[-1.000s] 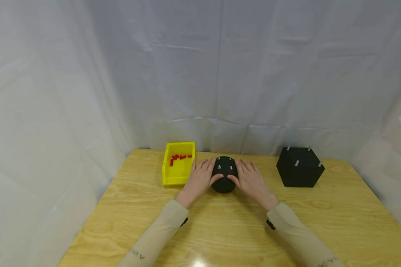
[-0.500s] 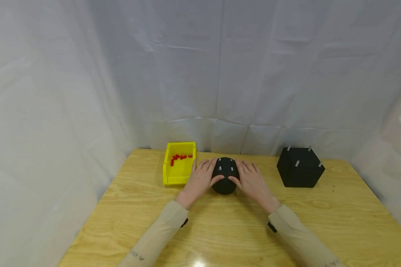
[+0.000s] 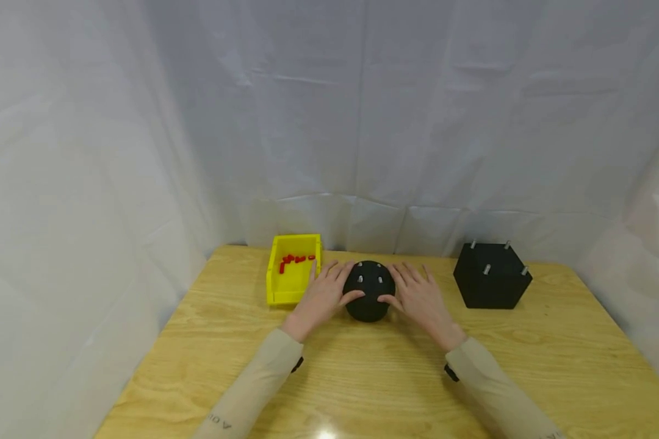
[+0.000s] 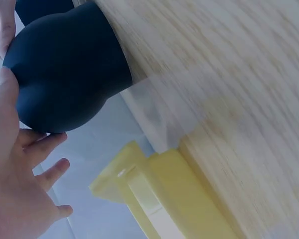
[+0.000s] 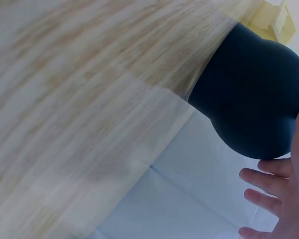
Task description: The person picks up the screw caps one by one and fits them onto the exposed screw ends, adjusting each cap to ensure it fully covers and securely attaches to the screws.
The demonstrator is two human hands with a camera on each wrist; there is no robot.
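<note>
Two hands are cupping a black dome (image 3: 368, 297) standing at the middle of the wooden table (image 3: 362, 378): left hand (image 3: 320, 297) and right hand (image 3: 421, 299) are resting loosely spread against its sides, thumbs touching. Beside the left hand is sitting a yellow bin (image 3: 292, 277).

I sit at a light wooden table (image 3: 527, 366) with a strong grain, a small glare of overhead light on its near edge. White creased cloth (image 3: 329, 110) hangs behind it and down both sides, closing off the room
</note>
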